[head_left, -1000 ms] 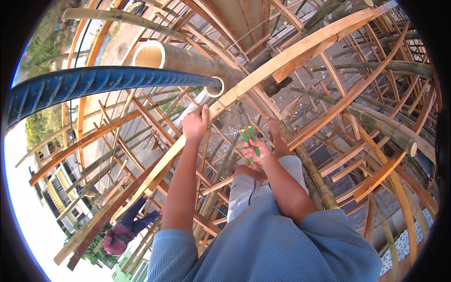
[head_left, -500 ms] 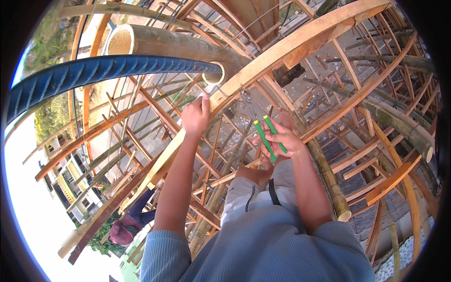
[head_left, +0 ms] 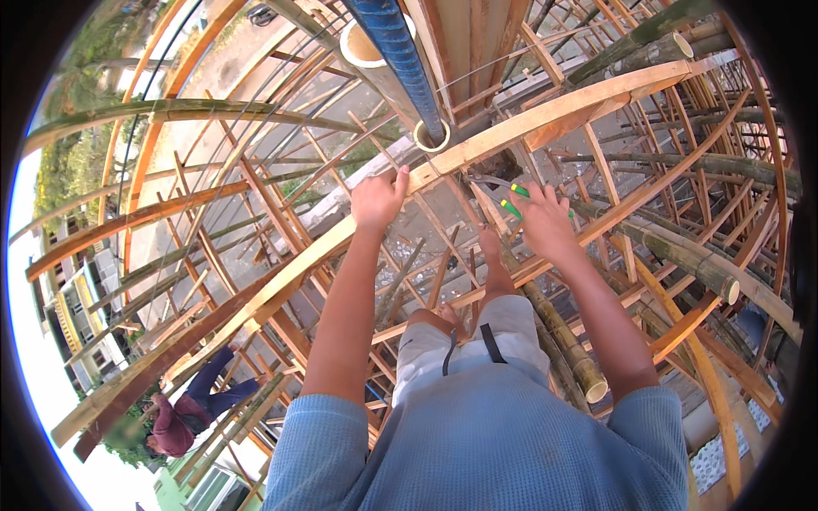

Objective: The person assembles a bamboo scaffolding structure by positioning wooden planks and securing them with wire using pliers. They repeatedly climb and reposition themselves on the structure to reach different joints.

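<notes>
Pliers [head_left: 520, 191] | in right grip [head_left: 546, 223] | hollow tube [head_left: 419, 139]: blue ribbed bar [head_left: 407, 72] inside

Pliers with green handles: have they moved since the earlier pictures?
Yes: the green plier handles have swung up in view, closer to the pale wooden beam.

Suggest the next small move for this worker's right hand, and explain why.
Probably, the right hand should steady the head of the green-handled pliers before squeezing: the handles are spread, and the head is close to the lower edge of the wooden beam, which the left hand grips. Whether the head touches anything is too small to tell.
</notes>
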The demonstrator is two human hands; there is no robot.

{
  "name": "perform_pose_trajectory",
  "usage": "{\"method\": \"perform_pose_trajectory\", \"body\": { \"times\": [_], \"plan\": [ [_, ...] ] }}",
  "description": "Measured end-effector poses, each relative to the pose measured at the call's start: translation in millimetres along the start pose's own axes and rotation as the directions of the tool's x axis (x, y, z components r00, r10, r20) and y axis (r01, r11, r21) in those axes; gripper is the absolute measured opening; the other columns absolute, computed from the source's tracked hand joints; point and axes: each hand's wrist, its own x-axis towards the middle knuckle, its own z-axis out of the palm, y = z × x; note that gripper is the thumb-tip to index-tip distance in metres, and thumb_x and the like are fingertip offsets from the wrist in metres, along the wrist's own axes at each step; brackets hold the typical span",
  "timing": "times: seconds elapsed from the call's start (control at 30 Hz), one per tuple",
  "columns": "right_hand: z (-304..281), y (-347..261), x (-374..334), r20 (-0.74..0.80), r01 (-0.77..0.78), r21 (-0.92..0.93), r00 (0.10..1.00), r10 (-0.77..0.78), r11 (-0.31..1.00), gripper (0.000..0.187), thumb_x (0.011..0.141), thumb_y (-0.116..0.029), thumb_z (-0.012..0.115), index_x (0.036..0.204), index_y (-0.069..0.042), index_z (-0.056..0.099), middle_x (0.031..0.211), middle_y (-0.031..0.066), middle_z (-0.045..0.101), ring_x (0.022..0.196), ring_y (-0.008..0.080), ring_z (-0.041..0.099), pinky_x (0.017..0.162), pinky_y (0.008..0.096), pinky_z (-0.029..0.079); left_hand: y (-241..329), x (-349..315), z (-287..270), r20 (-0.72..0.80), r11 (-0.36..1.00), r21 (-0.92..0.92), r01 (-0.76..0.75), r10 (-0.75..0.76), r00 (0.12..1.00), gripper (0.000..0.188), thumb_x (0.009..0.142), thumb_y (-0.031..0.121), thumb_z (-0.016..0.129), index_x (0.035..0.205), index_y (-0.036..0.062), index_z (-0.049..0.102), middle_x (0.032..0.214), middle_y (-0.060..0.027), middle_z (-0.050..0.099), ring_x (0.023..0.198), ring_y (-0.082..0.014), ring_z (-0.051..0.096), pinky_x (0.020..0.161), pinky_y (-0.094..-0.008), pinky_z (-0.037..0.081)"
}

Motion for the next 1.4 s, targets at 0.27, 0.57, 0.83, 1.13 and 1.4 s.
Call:
{"method": "perform_pose_trajectory", "body": {
  "times": [0.27,0.57,0.83,1.13,1.4],
  "plan": [
    [-2.2,-17.8,3.2,-0.156,0.086,-0.392,0.975,-0.158,0.916,0.059,0.085,-0.002,0.065,0.143,-0.015,0.062,0.152,0.0031,0.045,0.129,0.0289,0.046,0.104,0.0554,0.036,-3.9,-3.2,-3.2,-0.027,0.998,-0.063,-0.028,0.026,0.999,0.066,0.105,0.06,0.039,0.091,0.0088,0.078,0.082,-0.0194,0.074,0.086,-0.0397,0.072,0.079,-0.0514,0.056],
    [9.3,-24.3,4.2,-0.105,0.063,-0.543,0.984,-0.142,0.838,0.057,0.09,-0.008,0.061,0.146,-0.016,0.059,0.154,0.002,0.043,0.126,0.0304,0.047,0.099,0.0531,0.04,-4.8,-2.7,-4.0,-0.019,0.999,-0.048,-0.016,0.015,1.0,0.067,0.104,0.061,0.04,0.091,0.0081,0.078,0.082,-0.0188,0.074,0.084,-0.0395,0.073,0.078,-0.0516,0.057],
    [53.8,-33.0,5.4,-0.152,-0.056,-0.484,0.988,-0.021,0.873,0.053,0.092,-0.013,0.06,0.145,-0.015,0.059,0.15,0.0036,0.045,0.118,0.0294,0.049,0.089,0.0511,0.044,-0.8,-3.9,-4.9,-0.038,0.999,-0.039,0.011,-0.013,0.999,0.064,0.104,0.059,0.042,0.091,0.0094,0.079,0.082,-0.0187,0.075,0.084,-0.0393,0.073,0.077,-0.0511,0.057],
    [55.0,-27.2,0.1,-0.215,0.046,-0.425,0.965,-0.15,0.904,0.052,0.084,-0.015,0.071,0.135,-0.012,0.064,0.15,0.007,0.046,0.118,0.0305,0.05,0.087,0.0465,0.043,-2.2,-4.1,3.3,-0.059,1.0,-0.012,0.0,-0.001,0.998,0.064,0.105,0.058,0.04,0.093,0.0097,0.079,0.082,-0.02,0.075,0.083,-0.0404,0.073,0.078,-0.0517,0.057],
    [24.0,-12.0,7.4,-0.165,0.156,-0.335,0.961,-0.221,0.929,0.029,0.087,-0.008,0.065,0.116,-0.01,0.068,0.142,0.0108,0.053,0.117,0.0319,0.053,0.091,0.0492,0.045,-1.1,-3.8,8.6,-0.094,1.0,-0.023,-0.012,0.01,0.996,0.065,0.105,0.058,0.038,0.092,0.0097,0.08,0.081,-0.0202,0.075,0.081,-0.0413,0.073,0.077,-0.0522,0.057]
  ]
}}
